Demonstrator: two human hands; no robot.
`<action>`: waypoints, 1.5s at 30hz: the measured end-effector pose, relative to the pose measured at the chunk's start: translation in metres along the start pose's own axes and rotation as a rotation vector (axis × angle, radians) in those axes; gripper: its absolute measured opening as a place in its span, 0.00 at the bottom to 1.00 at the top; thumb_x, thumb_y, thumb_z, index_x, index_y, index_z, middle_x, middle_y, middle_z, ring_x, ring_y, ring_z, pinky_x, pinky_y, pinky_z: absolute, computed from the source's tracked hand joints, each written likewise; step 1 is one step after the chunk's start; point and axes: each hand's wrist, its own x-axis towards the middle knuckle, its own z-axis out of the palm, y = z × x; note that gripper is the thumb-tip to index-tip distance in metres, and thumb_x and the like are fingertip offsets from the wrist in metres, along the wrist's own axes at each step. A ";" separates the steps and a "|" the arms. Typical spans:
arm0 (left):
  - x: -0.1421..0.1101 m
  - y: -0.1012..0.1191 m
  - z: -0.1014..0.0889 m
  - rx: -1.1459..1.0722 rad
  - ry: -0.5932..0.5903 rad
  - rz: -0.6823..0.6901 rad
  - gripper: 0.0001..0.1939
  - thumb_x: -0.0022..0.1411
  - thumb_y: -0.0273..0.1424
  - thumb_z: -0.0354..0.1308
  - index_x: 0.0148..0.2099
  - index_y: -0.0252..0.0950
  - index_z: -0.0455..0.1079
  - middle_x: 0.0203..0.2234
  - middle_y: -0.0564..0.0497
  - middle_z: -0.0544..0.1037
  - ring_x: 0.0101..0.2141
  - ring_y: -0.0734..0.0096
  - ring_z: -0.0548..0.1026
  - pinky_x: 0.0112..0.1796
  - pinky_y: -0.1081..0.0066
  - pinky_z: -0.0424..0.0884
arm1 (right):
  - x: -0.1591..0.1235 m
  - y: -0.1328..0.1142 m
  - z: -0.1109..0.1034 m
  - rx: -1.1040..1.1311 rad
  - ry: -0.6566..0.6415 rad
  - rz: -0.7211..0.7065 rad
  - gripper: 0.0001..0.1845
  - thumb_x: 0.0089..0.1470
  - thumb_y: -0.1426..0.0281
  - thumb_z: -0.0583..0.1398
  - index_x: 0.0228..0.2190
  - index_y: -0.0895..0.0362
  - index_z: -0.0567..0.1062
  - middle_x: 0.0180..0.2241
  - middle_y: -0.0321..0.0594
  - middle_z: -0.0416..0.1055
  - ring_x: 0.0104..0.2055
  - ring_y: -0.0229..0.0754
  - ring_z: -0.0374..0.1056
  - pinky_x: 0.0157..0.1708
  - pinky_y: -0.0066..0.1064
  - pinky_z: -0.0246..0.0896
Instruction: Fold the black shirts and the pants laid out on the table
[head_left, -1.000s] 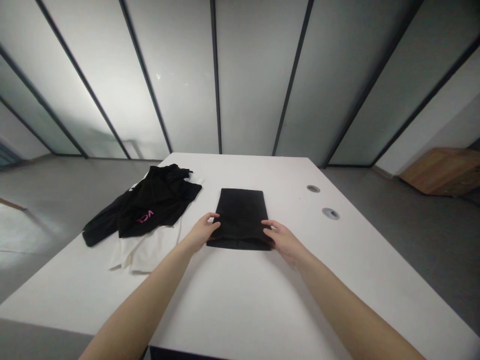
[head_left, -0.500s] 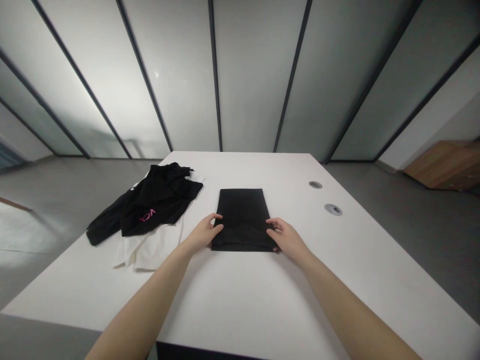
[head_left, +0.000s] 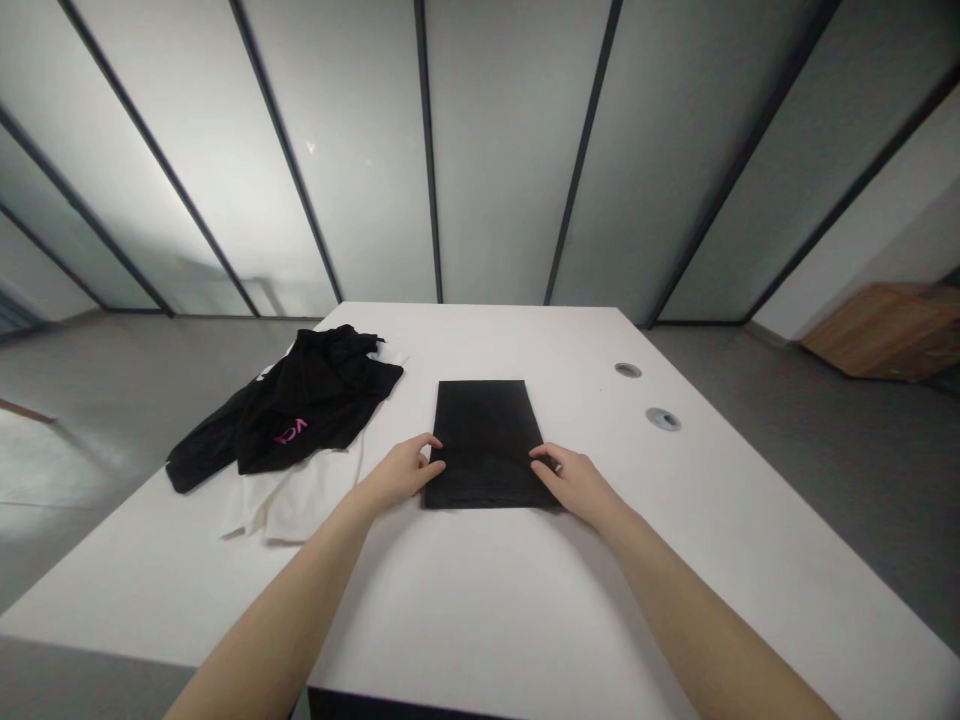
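A folded black garment lies flat as a neat rectangle on the white table. My left hand rests with its fingertips against the garment's near left edge. My right hand lies at the near right edge, fingers on the cloth. Neither hand visibly grips it. To the left, a crumpled black garment with pink lettering lies partly over a white garment.
Two round metal grommets are set in the table's right side. Grey floor surrounds the table, frosted glass panels stand behind it, and a wooden box sits at the far right.
Both hands have slid slightly toward me along the folded garment's sides. Its near edge now looks flatter and lies a little lower in view.
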 end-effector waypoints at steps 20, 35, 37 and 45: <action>-0.020 0.037 0.032 0.295 -0.044 0.391 0.18 0.73 0.44 0.55 0.53 0.42 0.80 0.47 0.41 0.83 0.49 0.49 0.79 0.57 0.53 0.69 | -0.014 -0.043 0.015 -0.343 -0.164 -0.234 0.22 0.73 0.59 0.53 0.39 0.52 0.84 0.41 0.47 0.79 0.45 0.50 0.75 0.52 0.43 0.68; -0.019 0.041 0.066 0.742 0.179 0.251 0.20 0.77 0.41 0.50 0.61 0.39 0.75 0.55 0.40 0.81 0.55 0.47 0.77 0.55 0.49 0.70 | -0.015 -0.049 0.043 -0.536 -0.090 -0.322 0.17 0.71 0.66 0.54 0.46 0.56 0.82 0.52 0.50 0.79 0.51 0.54 0.73 0.55 0.47 0.68; -0.019 0.044 0.067 0.723 0.225 0.262 0.21 0.78 0.39 0.48 0.61 0.38 0.75 0.53 0.40 0.82 0.53 0.49 0.77 0.54 0.52 0.70 | -0.016 -0.051 0.046 -0.494 -0.054 -0.329 0.17 0.71 0.67 0.53 0.48 0.57 0.81 0.50 0.50 0.79 0.51 0.53 0.73 0.55 0.46 0.67; -0.002 0.020 0.085 0.763 0.115 0.240 0.30 0.76 0.40 0.48 0.75 0.39 0.60 0.73 0.44 0.61 0.72 0.41 0.57 0.68 0.40 0.54 | -0.008 -0.037 0.067 -0.543 -0.146 -0.207 0.34 0.71 0.59 0.51 0.73 0.55 0.61 0.75 0.47 0.52 0.77 0.60 0.47 0.73 0.56 0.43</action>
